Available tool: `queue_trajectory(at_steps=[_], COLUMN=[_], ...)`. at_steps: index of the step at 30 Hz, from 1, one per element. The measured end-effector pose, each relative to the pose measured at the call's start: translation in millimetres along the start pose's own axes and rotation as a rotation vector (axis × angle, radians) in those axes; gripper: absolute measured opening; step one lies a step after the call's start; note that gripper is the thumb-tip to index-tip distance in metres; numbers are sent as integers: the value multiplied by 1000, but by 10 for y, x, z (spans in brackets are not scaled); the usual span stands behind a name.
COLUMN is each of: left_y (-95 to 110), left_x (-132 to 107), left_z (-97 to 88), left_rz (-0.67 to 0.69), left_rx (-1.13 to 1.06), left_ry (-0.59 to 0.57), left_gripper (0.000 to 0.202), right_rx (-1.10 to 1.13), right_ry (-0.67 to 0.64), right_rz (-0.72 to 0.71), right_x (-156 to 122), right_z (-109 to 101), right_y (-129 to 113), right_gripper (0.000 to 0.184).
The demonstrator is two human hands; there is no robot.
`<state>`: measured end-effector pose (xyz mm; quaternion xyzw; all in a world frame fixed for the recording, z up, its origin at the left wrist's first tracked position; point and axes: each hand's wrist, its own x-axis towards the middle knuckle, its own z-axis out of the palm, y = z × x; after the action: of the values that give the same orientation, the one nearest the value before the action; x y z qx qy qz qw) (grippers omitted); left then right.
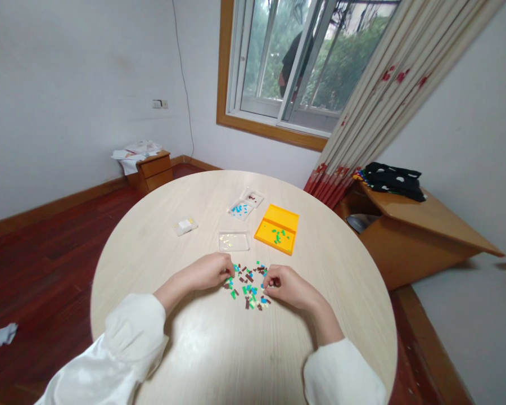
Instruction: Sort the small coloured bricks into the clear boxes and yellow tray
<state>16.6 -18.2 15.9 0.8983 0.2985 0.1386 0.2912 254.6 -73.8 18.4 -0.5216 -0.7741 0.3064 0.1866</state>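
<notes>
I have both hands at the pile [248, 291] of small bricks — brown, green, blue and pale, loose on the table [219, 349]. My left hand [216, 271] is at the pile's left edge, its fingers bent down and drawn together at the tips; I cannot tell whether they grip a brick. My right hand [287, 286] is at the pile's right edge, thumb and forefinger brought close by the bricks, and whether anything sits between them I cannot tell either.

Just beyond the pile, slightly left, I see a clear tray [241, 243] with pale bricks [225, 241] inside. Beyond the pile to its right lies a yellow case [281, 216], opened flat, with green bricks [278, 236] mostly in its near half. Farther beyond the pile is an open clear case [248, 205] — blue bricks [238, 210] in the near part, dark ones in the far part. Well apart from the pile, beyond it and to its left, is a small box [185, 226].
</notes>
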Motion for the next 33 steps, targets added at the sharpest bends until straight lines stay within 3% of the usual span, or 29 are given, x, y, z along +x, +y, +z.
queue_trajectory(at_steps=[13, 19, 22, 26, 31, 33], left_y=[-58, -108, -77, 45, 170, 192], left_x=[-9, 6, 14, 54, 126, 142], left_z=[33, 70, 58, 61, 163, 194], left_rz=[-28, -35, -23, -120, -328, -402], left_rx=[107, 164, 122, -189, -1047, -1288], left_ry=[15, 36, 104, 244, 259, 243], left_gripper=[22, 19, 17, 10, 18, 18], right_rx=[1, 103, 180, 249, 276, 273], right_ry=[11, 157, 198, 254, 384, 432], right_rz=[-19, -25, 8, 20, -62, -90], right_x=[-7, 20, 33, 50, 83, 94], right_z=[7, 10, 11, 35, 91, 112], right_y=[-87, -118, -129, -145, -201, -242], right_gripper=[12, 7, 7, 9, 9, 7])
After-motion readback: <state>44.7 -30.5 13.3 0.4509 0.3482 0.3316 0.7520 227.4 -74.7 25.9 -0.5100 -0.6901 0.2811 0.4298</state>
